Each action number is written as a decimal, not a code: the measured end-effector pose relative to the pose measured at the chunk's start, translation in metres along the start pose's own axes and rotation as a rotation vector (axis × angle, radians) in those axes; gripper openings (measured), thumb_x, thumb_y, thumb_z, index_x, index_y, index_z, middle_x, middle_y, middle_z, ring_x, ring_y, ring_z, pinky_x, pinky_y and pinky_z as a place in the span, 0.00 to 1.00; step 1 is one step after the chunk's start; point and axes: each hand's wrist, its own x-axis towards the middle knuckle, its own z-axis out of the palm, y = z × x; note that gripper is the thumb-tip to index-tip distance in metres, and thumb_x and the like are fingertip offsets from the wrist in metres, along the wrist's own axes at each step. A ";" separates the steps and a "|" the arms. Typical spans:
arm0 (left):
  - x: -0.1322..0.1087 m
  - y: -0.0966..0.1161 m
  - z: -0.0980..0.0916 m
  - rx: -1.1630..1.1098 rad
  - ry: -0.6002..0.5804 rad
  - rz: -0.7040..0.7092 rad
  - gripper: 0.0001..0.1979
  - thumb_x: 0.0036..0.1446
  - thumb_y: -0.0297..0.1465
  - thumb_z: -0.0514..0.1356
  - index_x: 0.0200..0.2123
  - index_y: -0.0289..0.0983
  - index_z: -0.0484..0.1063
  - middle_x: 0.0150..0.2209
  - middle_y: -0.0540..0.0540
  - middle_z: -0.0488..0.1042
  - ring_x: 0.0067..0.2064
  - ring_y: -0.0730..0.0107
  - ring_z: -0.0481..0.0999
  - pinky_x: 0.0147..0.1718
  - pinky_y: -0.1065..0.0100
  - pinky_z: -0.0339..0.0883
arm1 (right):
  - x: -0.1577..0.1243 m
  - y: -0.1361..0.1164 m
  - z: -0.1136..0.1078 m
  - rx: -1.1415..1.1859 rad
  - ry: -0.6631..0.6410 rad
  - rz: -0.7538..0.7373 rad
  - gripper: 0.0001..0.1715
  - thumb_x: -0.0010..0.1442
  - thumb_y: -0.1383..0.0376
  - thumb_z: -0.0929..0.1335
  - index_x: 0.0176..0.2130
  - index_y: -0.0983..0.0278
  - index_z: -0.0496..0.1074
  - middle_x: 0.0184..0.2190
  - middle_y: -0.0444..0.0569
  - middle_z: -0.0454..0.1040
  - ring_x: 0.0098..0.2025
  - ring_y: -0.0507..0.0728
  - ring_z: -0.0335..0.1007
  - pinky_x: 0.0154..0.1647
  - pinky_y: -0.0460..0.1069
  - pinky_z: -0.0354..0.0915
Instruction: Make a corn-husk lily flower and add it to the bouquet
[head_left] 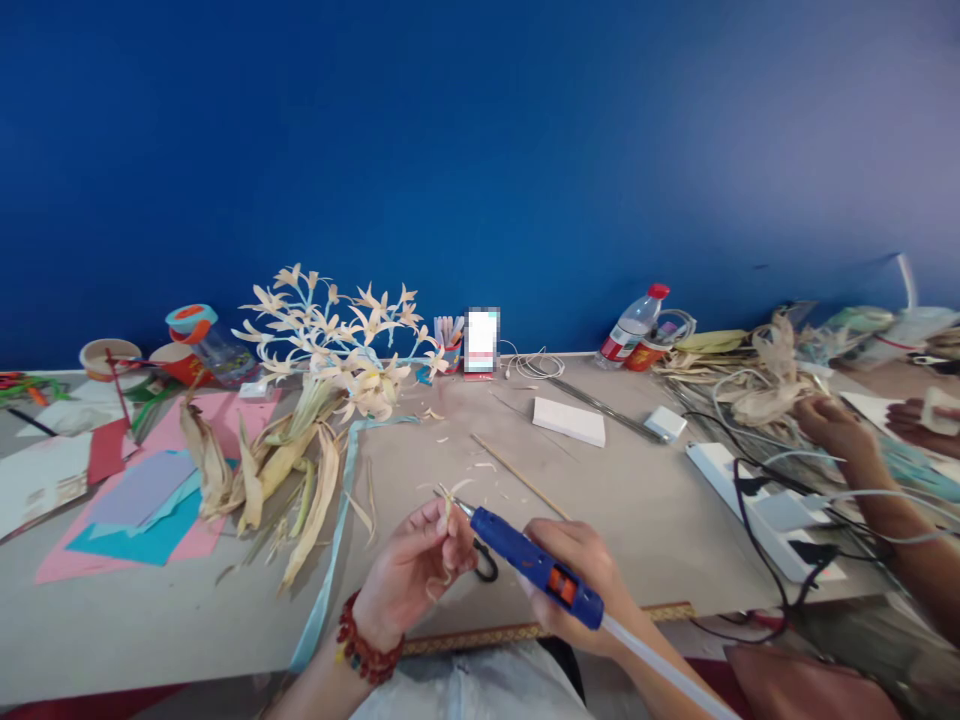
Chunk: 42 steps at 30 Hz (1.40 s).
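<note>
Glue gun [517,553] gripped in right hand [589,575], fingers wrapped round the blue body; nozzle aimed up and left, right by the left fingertips. White glue stick [660,668] fed out of the back end. Small husk strip [448,512] pinched upright between thumb and fingers of left hand [411,560], its loose end curled below; whether it is touched by the nozzle cannot be told. Beaded bracelet [367,645] worn on left wrist. Black loop handle [489,563] partly hidden under the gun. Both hands held over the near edge of the table [450,455]. Light-blue ribbon [341,525] laid left of the left hand, corn husks [277,470] heaped beyond it on coloured paper [142,490], husk flowers [341,330] stood behind. Thin stick [517,473] laid slantwise past the gun. Power strip [750,500] placed at right; beyond it, another person's hand [836,428] seen beside more husks [776,375].
</note>
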 end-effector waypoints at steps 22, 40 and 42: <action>-0.008 0.032 -0.026 0.413 0.334 0.285 0.06 0.55 0.31 0.65 0.29 0.37 0.71 0.25 0.51 0.69 0.31 0.71 0.67 0.36 0.68 0.61 | -0.014 0.159 -0.034 -0.778 -0.124 0.693 0.12 0.61 0.58 0.65 0.42 0.63 0.67 0.45 0.54 0.74 0.32 0.60 0.74 0.24 0.48 0.52; 0.003 0.018 -0.012 0.281 0.128 0.167 0.07 0.57 0.30 0.62 0.28 0.34 0.71 0.22 0.51 0.66 0.27 0.73 0.63 0.34 0.68 0.59 | 0.061 0.007 -0.010 0.091 -0.126 0.098 0.27 0.63 0.65 0.66 0.60 0.58 0.60 0.53 0.52 0.70 0.30 0.52 0.73 0.31 0.48 0.69; 0.001 0.017 -0.010 0.272 0.121 0.168 0.08 0.59 0.30 0.61 0.28 0.34 0.71 0.22 0.51 0.67 0.27 0.74 0.63 0.34 0.68 0.59 | 0.074 -0.005 0.008 0.195 -0.197 0.086 0.22 0.63 0.66 0.66 0.57 0.59 0.64 0.44 0.49 0.75 0.32 0.54 0.74 0.31 0.47 0.69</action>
